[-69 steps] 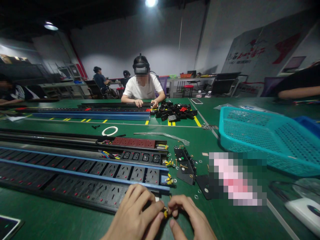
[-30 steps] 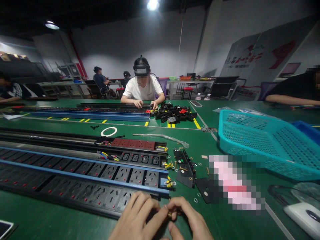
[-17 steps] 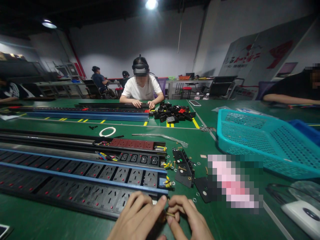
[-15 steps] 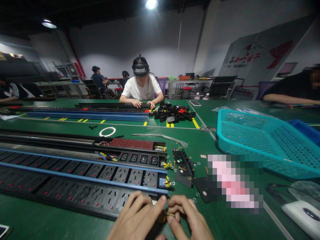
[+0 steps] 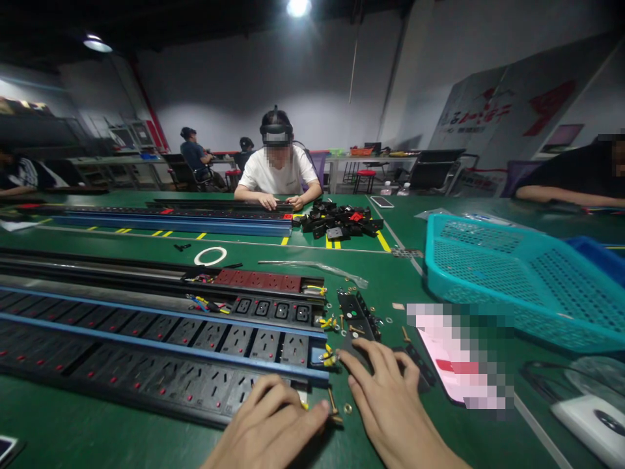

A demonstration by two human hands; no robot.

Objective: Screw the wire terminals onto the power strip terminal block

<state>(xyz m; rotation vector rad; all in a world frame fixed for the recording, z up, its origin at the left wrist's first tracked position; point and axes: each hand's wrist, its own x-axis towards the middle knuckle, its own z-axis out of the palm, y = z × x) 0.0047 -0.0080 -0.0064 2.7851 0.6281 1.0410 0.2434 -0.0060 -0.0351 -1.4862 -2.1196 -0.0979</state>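
The nearest black power strip [image 5: 156, 378] lies across the table, with sockets and small red lights along its top. At its right end is my left hand [image 5: 273, 423], its fingers bent and closed. A brass screw [image 5: 336, 420] sticks out past its fingertip; the thumb is hidden below. A second brass screw [image 5: 333, 398] stands just above that fingertip. A small brass nut [image 5: 347, 408] lies between my hands. My right hand [image 5: 390, 397] is open, fingers spread over the black brackets [image 5: 356, 312]. Its index fingertip is near a yellow wire terminal [image 5: 330, 356] on the neighbouring blue-edged strip.
Loose washers and brass screws [image 5: 405, 333] lie around the brackets. A turquoise basket [image 5: 488, 299] and a pink sheet [image 5: 449, 365] are at right. A white ring [image 5: 210, 256] lies beyond the strips. Across the table, a co-worker [image 5: 278, 169] handles parts beside a black pile [image 5: 336, 221].
My right hand has let go of the small parts at the strip's end and moved up and right over the brackets, its fingers spreading. My left hand has stayed nearly in place.
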